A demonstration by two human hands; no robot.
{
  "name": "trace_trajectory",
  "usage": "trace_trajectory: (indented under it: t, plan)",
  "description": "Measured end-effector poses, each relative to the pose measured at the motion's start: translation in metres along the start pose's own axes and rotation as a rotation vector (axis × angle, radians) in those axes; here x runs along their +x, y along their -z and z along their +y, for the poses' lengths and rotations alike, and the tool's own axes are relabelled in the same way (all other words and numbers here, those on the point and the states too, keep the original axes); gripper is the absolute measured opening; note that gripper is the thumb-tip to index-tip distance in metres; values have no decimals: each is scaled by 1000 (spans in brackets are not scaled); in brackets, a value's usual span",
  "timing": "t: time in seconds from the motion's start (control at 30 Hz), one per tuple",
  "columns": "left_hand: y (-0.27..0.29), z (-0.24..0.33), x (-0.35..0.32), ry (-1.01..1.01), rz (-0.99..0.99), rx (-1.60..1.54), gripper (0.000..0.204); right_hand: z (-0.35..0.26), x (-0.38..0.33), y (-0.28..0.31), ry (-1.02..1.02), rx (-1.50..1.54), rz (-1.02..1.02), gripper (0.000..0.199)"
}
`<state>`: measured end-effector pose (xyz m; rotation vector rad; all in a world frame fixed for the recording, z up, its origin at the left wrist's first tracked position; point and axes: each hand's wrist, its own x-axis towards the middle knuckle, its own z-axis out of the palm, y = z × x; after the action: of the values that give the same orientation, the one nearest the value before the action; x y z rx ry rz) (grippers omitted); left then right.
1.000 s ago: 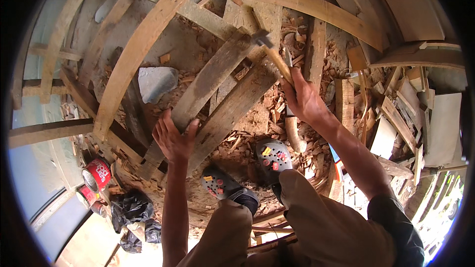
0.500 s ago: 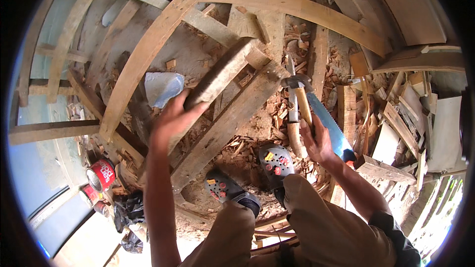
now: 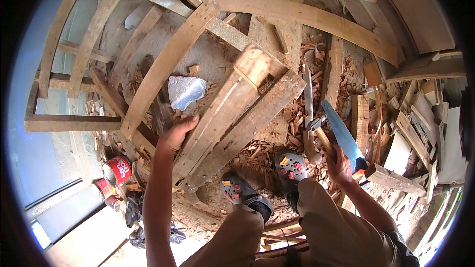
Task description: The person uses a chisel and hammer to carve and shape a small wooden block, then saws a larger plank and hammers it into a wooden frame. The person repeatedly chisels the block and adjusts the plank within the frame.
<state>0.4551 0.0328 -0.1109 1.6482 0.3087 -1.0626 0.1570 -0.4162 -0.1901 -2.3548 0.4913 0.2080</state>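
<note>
My left hand point(image 3: 177, 134) is at the near left side of a thick wooden beam point(image 3: 217, 113), its thumb along the edge and its other fingers mostly hidden. The beam's far end has a paler cut section. Beside it on the right lies a second, weathered beam point(image 3: 252, 118), close against it. My right hand point(image 3: 339, 166) is closed round the wooden handle of a hammer point(image 3: 323, 139), held low over the wood chips. Right next to that hand lies a handsaw point(image 3: 344, 133) with a blue blade. A long-bladed knife point(image 3: 309, 109) with a wooden handle lies left of the hammer.
Curved wooden frame pieces point(image 3: 168, 71) arch across the left and the far side. A whitish stone block point(image 3: 186, 92) sits left of the beam. Red tins point(image 3: 117, 170) stand at lower left. Offcuts point(image 3: 396, 178) are piled on the right. My clogs point(image 3: 291, 166) rest among the chips.
The beam at my left hand has turned, showing a broad face and its cut end. My right hand has brought the hammer lower and nearer to me. The whole view has shifted slightly.
</note>
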Motion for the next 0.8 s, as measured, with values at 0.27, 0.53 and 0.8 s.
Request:
trace_trajectory:
  t: [0.27, 0.53, 0.8]
  plan:
    - [-31, -10, -9, -21, 18, 228, 76, -3, -12, -19, -11, -112, -56, 44]
    - [-74, -3, -34, -338, -14, 450, 81, -27, 4, -22, 242, -145, -78, 44]
    - [-78, -13, -35, -327, 16, 439, 73, -34, 12, -37, 510, -296, -10, 41]
